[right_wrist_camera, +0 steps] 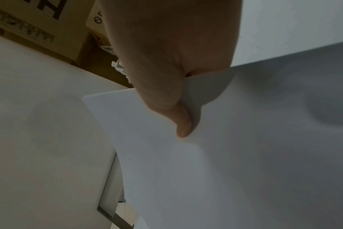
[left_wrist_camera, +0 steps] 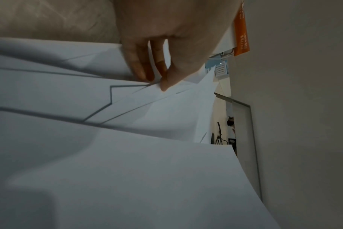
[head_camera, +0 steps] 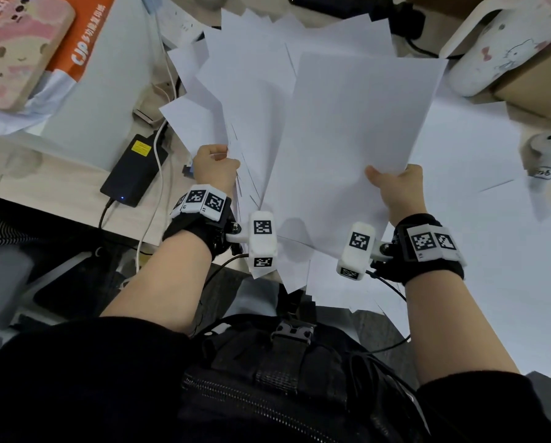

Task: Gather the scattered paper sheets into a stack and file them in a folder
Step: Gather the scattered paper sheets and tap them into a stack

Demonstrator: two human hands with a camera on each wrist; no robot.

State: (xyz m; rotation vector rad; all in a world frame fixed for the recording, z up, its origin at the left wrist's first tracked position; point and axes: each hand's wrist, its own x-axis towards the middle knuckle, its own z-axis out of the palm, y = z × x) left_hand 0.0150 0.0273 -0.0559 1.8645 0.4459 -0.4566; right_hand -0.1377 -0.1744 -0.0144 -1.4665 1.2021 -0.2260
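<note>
I see my left hand point(head_camera: 216, 167) pinching the fanned paper sheets point(head_camera: 255, 100) at their near-left edge. My right hand point(head_camera: 398, 187) is clamped on the top sheet point(head_camera: 357, 129), thumb above. Both bundles are held above the counter point(head_camera: 28, 167), right of the black power adapter point(head_camera: 133, 171).

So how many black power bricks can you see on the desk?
1: the black power brick lies on the desk, left of the left hand gripping the fanned paper sheets. The paper may hide others.
</note>
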